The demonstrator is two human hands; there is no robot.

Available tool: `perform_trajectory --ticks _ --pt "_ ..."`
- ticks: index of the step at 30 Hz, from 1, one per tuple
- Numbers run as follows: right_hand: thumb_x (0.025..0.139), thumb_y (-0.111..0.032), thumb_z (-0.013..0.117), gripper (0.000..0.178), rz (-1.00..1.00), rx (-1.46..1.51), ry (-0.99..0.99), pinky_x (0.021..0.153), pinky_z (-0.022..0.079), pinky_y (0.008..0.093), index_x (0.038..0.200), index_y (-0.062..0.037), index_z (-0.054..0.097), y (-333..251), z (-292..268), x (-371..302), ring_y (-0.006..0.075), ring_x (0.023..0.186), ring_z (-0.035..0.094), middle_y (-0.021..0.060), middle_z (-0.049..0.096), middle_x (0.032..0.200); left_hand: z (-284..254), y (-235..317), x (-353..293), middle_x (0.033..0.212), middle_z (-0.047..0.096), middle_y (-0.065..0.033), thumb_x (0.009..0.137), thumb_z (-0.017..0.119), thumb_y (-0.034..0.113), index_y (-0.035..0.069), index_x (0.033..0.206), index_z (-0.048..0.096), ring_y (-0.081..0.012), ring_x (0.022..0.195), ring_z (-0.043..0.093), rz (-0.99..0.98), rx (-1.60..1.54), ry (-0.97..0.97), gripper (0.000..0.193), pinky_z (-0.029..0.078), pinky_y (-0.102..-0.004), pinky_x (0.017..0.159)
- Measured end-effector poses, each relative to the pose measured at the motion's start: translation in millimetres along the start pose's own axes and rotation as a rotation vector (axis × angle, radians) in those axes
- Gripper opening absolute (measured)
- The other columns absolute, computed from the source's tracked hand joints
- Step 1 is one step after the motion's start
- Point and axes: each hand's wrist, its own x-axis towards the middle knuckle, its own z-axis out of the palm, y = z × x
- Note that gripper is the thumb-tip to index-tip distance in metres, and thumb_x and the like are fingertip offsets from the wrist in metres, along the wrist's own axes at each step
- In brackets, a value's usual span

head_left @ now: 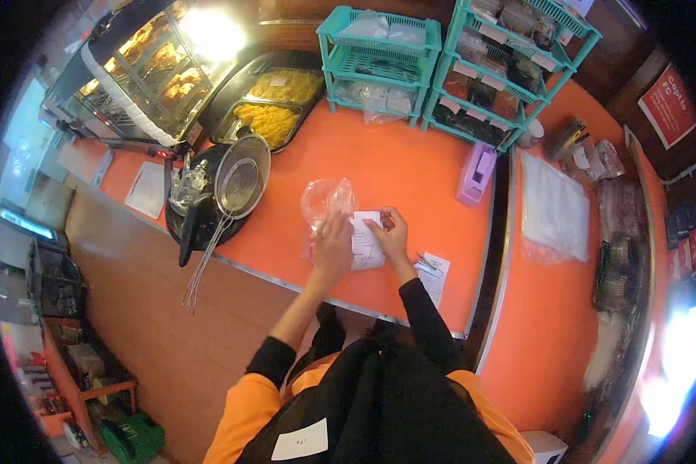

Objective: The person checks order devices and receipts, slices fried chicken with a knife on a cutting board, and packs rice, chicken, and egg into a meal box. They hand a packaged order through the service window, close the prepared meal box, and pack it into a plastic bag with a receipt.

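A clear plastic bag (315,199) lies on the orange counter in front of me. My left hand (332,241) rests flat on it, fingers stretched out. Beside it, my right hand (394,238) pinches the upper right edge of a white printed receipt (366,246) between thumb and fingers. The receipt lies over the bag's right side, next to my left fingers. Whether the receipt is fixed to the bag, I cannot tell. Just right of my right wrist, a second paper slip (433,280) lies on the counter with a thin dark object on top, too small to name.
A purple tape dispenser (478,174) stands right of my hands. Teal basket racks (380,62) line the back. Left are black trays of yellow food (269,124), a mesh strainer (241,176), a whisk (209,263) and a lit glass food case (143,73). Plastic bags (553,205) cover the right-hand counter.
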Motion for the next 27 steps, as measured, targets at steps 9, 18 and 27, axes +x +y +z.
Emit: perform_trajectory --ticks 9,18,27 --pt "0.080 0.000 0.075 0.030 0.015 -0.001 0.014 0.078 0.051 0.0262 0.106 -0.0021 0.060 0 1 4 0.0121 0.087 0.061 0.0036 0.062 0.093 -10 -38 16 0.111 0.056 -0.0101 0.083 0.061 0.036 0.017 0.114 0.063 -0.0286 0.115 0.049 0.163 0.259 0.132 0.036 0.025 -0.0536 0.098" --pt "0.074 -0.006 0.079 0.028 -0.088 -0.322 0.060 0.073 0.049 0.0261 0.098 -0.0043 0.065 3 3 6 0.0119 0.082 0.060 0.0031 0.061 0.087 8 -11 13 0.145 0.041 -0.0153 0.086 0.059 0.042 0.007 0.133 0.051 -0.0300 0.143 0.027 -0.069 0.327 0.110 0.059 0.011 -0.0553 0.113" --pt "0.072 -0.023 0.082 0.036 -0.248 -0.582 0.135 0.070 0.049 0.0333 0.100 -0.0071 0.066 13 -1 5 0.0212 0.080 0.058 0.0090 0.054 0.092 20 -9 -8 0.149 0.040 -0.0069 0.096 0.046 0.043 0.008 0.146 0.037 -0.0209 0.145 0.024 0.129 0.196 -0.178 0.062 0.001 -0.0548 0.116"
